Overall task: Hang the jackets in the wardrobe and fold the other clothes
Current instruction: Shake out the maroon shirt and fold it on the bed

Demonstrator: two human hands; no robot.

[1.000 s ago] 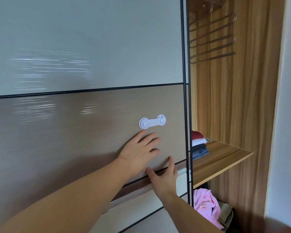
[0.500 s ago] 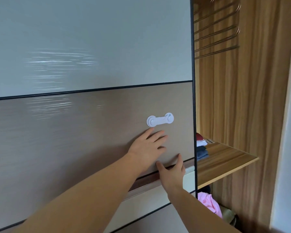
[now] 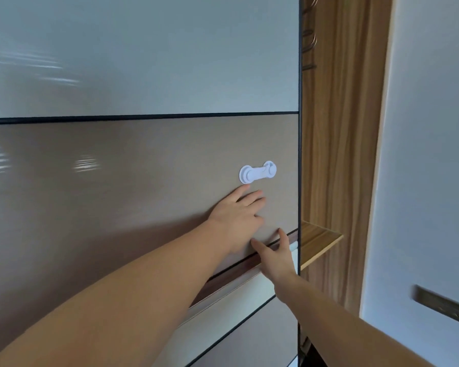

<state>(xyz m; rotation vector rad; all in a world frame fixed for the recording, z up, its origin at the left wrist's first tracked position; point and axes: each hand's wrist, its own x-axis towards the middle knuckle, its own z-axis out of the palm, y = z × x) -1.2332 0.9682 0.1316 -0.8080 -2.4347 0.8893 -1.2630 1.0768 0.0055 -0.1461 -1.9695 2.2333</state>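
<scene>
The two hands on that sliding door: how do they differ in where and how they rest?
The left hand lies flat on the brown panel, just under the white latch; the right hand sits lower, on the handle rail. The left hand's fingers lie close together; the right hand's thumb and forefinger spread wide. Both rest straight-fingered on the door.

Pale wall (image 3: 429,154) at right carrying dark bar (image 3: 445,305); soft daylight glare.

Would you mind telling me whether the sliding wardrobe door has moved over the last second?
Yes. The sliding door has slid right: its edge now hides most of the shelf and hangers, narrowing the opening before the wall.
</scene>
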